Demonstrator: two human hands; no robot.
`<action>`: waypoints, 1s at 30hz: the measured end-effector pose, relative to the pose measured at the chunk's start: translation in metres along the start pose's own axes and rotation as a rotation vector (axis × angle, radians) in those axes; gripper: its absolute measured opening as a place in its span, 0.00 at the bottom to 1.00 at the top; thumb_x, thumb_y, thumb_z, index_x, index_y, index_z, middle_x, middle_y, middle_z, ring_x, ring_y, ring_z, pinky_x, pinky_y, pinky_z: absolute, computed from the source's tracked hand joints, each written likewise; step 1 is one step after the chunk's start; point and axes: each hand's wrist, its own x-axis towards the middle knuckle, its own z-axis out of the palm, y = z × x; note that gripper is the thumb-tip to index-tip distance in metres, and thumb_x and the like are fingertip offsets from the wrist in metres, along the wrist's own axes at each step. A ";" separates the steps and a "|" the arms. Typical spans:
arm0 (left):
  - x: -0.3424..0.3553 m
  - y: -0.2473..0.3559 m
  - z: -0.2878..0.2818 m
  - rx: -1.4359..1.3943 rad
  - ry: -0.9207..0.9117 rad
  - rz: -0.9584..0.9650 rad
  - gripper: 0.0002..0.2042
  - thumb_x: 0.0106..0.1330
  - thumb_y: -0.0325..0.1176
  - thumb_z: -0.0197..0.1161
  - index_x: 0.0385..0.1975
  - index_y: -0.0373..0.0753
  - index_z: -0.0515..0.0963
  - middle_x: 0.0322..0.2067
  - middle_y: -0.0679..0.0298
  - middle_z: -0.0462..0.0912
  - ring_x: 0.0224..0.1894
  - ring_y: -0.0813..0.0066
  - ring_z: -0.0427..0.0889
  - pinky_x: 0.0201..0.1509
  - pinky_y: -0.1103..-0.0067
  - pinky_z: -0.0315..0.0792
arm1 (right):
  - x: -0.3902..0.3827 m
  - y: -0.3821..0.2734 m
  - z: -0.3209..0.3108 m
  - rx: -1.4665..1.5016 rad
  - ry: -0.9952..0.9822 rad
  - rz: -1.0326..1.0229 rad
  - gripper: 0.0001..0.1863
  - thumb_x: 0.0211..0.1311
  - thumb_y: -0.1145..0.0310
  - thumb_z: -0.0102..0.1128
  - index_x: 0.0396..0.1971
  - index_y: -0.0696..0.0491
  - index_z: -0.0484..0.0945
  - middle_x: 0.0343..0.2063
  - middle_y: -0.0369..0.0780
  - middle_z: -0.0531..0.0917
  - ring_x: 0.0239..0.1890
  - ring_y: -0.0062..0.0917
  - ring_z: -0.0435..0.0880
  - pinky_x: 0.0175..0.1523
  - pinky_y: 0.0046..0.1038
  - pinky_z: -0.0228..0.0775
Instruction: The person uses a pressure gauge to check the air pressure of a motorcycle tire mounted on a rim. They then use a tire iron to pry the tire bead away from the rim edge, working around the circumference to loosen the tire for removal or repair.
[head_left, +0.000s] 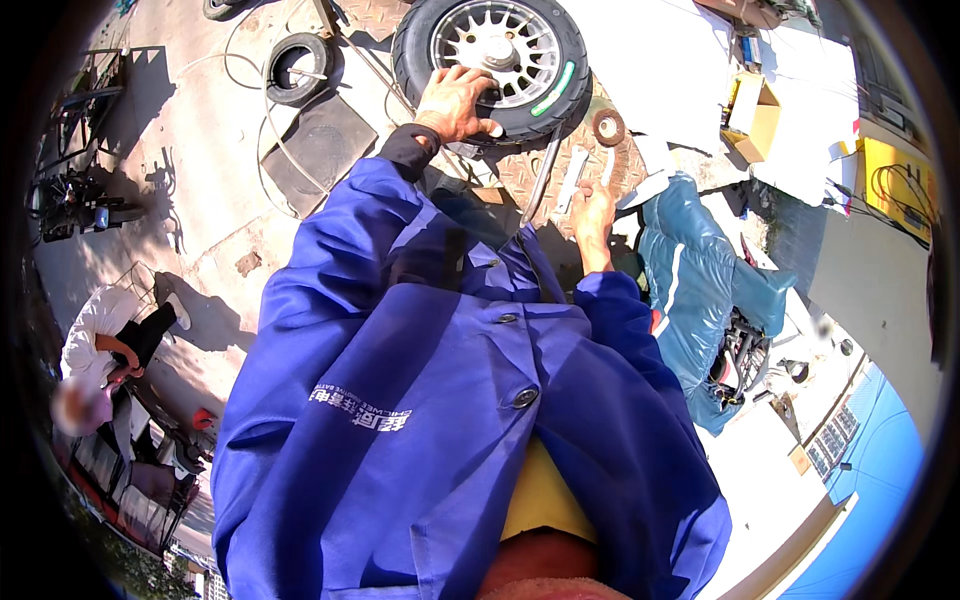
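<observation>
A wheel with a black tyre and silver spoked rim point(535, 85) lies at the top centre. My left hand point(455, 105) grips its lower-left side, fingers over the sidewall toward the rim, thumb on the tyre. My right hand point(592, 212) is below and right of the wheel, its fingers curled at a narrow pale tool point(608, 160); its exact hold is unclear. Just left of it lies a flat light bar point(572, 178), with a metal lever point(542, 180) beside that. A small brown ring point(608, 127) sits above the right hand.
A small tyre point(287, 72), hose and dark mat point(310, 155) lie left. A seated person point(98, 335) is at lower left, near parked vehicles point(85, 205). Right are a cardboard box point(755, 115), a yellow machine point(890, 180) and a blue padded cover over a vehicle point(680, 260).
</observation>
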 end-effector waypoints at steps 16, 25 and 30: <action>0.003 -0.004 0.008 0.108 -0.052 0.022 0.46 0.50 0.69 0.73 0.67 0.47 0.74 0.65 0.62 0.76 0.69 0.59 0.70 0.74 0.62 0.58 | -0.003 -0.017 0.007 -0.465 -0.046 -0.042 0.23 0.58 0.59 0.72 0.51 0.52 0.82 0.56 0.44 0.81 0.61 0.41 0.78 0.63 0.55 0.67; 0.004 -0.002 0.011 0.111 0.004 0.046 0.47 0.49 0.69 0.73 0.68 0.47 0.73 0.65 0.63 0.75 0.68 0.59 0.70 0.74 0.61 0.58 | -0.008 -0.001 0.009 -0.393 0.043 -0.072 0.16 0.58 0.63 0.72 0.46 0.48 0.84 0.50 0.41 0.84 0.57 0.40 0.81 0.58 0.47 0.68; 0.006 -0.004 0.005 0.064 -0.066 -0.012 0.44 0.47 0.66 0.76 0.65 0.51 0.76 0.63 0.66 0.78 0.67 0.58 0.71 0.74 0.61 0.57 | -0.003 -0.014 0.008 -0.334 0.040 -0.157 0.15 0.59 0.66 0.71 0.47 0.47 0.85 0.46 0.40 0.83 0.56 0.39 0.81 0.59 0.45 0.67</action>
